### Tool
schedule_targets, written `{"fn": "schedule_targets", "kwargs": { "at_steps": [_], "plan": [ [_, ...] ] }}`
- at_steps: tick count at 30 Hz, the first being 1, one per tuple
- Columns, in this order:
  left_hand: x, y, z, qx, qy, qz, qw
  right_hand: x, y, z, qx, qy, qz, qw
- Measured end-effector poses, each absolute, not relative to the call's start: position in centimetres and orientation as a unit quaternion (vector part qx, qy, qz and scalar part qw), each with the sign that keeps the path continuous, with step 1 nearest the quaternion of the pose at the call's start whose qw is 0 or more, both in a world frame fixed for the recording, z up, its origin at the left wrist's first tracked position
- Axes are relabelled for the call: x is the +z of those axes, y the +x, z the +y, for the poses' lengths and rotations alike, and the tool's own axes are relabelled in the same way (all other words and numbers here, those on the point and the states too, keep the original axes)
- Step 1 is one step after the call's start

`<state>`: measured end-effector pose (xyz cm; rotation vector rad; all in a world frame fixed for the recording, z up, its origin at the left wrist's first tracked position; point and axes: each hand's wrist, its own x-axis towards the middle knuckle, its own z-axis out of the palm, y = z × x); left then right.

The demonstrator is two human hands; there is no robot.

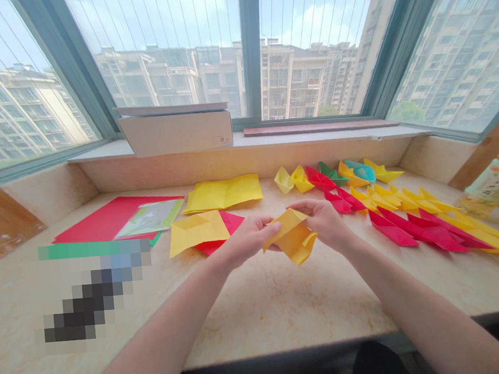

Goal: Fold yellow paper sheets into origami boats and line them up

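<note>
On our left, red sheets (100,218) lie flat; nearer the middle, a yellow sheet (199,232) overlaps red paper (234,221). Our left hand (250,237) is nearly closed, thumb above and fingers beneath, pinching the left side of the folded yellow paper (291,235) above the counter (286,322). Our right hand (327,221), fingers curled in, grips its upper right. A light, even pinch should keep creases crisp without crushing corners. Farther right sit red boats (394,229).

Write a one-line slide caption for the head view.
Both hands hold folded yellow paper by a window, near rows of colourful origami.
</note>
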<state>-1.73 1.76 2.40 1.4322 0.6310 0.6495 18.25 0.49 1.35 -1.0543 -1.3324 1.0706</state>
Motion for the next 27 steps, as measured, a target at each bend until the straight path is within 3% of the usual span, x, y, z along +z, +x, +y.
{"fn": "schedule_targets", "kwargs": {
  "at_steps": [6, 12, 19, 27],
  "plan": [
    [2.0, -1.5, 1.9, 0.29, 0.698, 0.324, 0.57, 1.7, 18.1, -0.1, 0.473, -0.448, -0.582, 0.487],
    [2.7, -1.3, 2.0, 0.344, 0.672, 0.323, 0.571, 2.4, 18.8, -0.3, 0.583, -0.357, -0.557, 0.472],
    [2.0, -1.5, 2.3, 0.339, 0.711, 0.356, 0.502, 2.2, 18.2, -0.2, 0.46, -0.43, -0.615, 0.474],
    [1.9, -1.6, 2.3, 0.313, 0.726, 0.37, 0.487, 2.3, 18.1, -0.3, 0.442, -0.456, -0.611, 0.473]
  ]
}}
